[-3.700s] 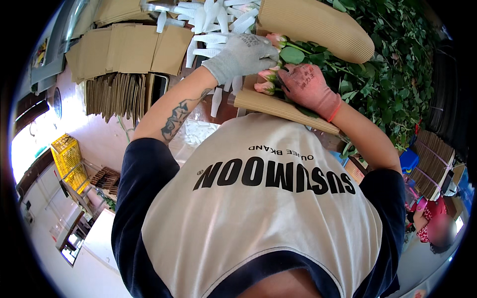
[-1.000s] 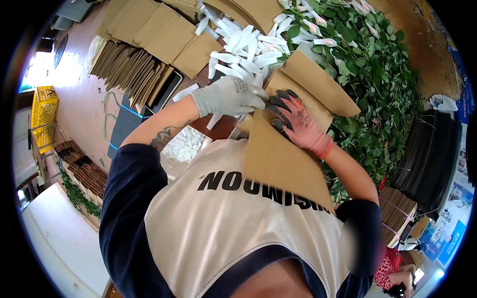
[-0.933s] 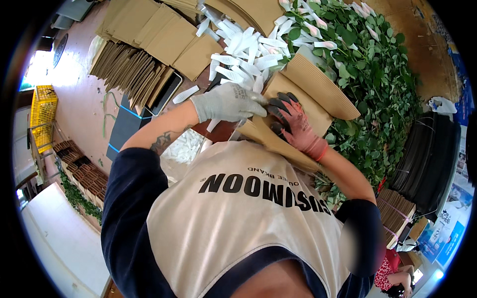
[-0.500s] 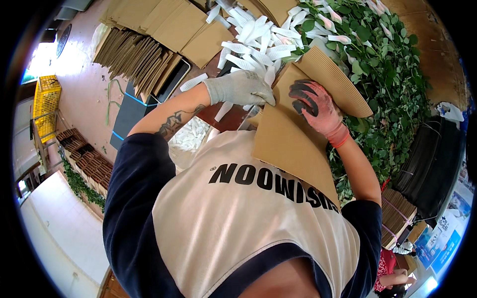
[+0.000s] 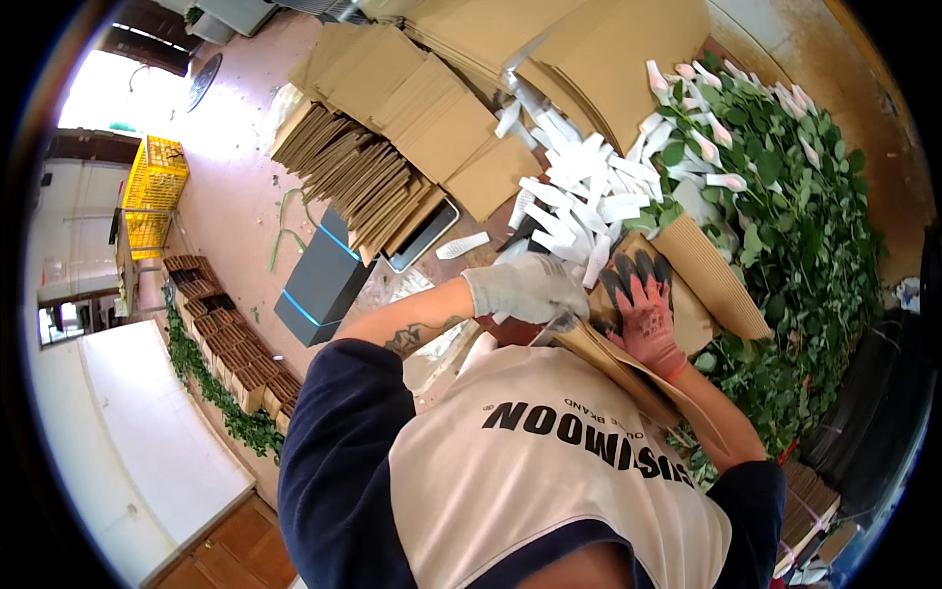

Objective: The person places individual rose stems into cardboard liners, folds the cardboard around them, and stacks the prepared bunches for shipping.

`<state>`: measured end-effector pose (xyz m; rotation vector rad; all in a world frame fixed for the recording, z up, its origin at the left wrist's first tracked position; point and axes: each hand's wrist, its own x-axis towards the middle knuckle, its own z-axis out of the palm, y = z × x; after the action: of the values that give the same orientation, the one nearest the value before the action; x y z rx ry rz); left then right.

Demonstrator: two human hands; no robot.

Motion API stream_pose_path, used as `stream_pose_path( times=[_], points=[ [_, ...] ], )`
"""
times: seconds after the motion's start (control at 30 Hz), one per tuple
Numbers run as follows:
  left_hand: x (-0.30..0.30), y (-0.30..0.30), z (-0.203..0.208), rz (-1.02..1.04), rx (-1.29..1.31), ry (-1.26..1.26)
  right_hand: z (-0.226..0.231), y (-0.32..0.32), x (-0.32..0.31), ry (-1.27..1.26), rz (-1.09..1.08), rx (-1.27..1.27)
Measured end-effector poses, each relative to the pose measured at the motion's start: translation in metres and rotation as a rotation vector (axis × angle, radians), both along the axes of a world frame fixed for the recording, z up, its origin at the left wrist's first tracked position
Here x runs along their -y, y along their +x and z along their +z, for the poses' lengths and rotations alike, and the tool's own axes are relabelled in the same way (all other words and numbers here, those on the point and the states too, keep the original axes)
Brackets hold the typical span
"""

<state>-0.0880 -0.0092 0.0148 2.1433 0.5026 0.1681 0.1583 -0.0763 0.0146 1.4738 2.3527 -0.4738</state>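
A brown cardboard sheet [image 5: 693, 316] lies bent in front of my chest, its near flap [image 5: 643, 378] tilted up toward my shirt. My left hand [image 5: 530, 291], in a grey glove, is closed at the left edge of this cardboard; its fingertips are partly hidden. Pressed flat on the sheet is my right hand [image 5: 643, 306], in a red glove with dark fingertips, its fingers spread. A corrugated cardboard strip [image 5: 714, 277] curls up along the far right side. Just beyond both hands lie many white mesh sleeves [image 5: 574, 201] in a loose heap.
Leafy stems with pink buds in white sleeves [image 5: 724, 182] cover the right side. Stacked flat cardboard [image 5: 368, 177] and larger sheets [image 5: 618, 59] lie at the far side. A dark box with blue straps [image 5: 322, 285], a yellow crate [image 5: 155, 191] and brown bundles [image 5: 231, 339] are at left.
The near part of the cardboard has folded upward, and my right hand now lies flatter with its fingers spread. My left hand stays at the left edge. The whole view has swung.
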Motion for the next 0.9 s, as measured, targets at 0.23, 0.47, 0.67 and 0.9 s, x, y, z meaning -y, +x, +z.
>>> stream_pose_path(
  times=[0.23, 0.47, 0.67, 0.9],
  points=[
    [-0.051, -0.053, -0.024, 0.809, -0.716, 0.683, -0.011, 0.001, 0.006, 0.085, 0.012, -0.109],
    [-0.076, -0.046, -0.005, 0.618, -0.818, 0.795, -0.028, 0.012, 0.019, 0.269, -0.044, -0.207],
    [-0.074, -0.094, 0.03, 0.733, 0.122, -0.067, -0.12, 0.003, 0.005, 0.442, -0.035, -0.756],
    [-0.004, 0.036, 0.034, 0.347, 0.505, -1.177, -0.042, 0.005, 0.012, 0.307, -0.142, -0.621]
  ],
)
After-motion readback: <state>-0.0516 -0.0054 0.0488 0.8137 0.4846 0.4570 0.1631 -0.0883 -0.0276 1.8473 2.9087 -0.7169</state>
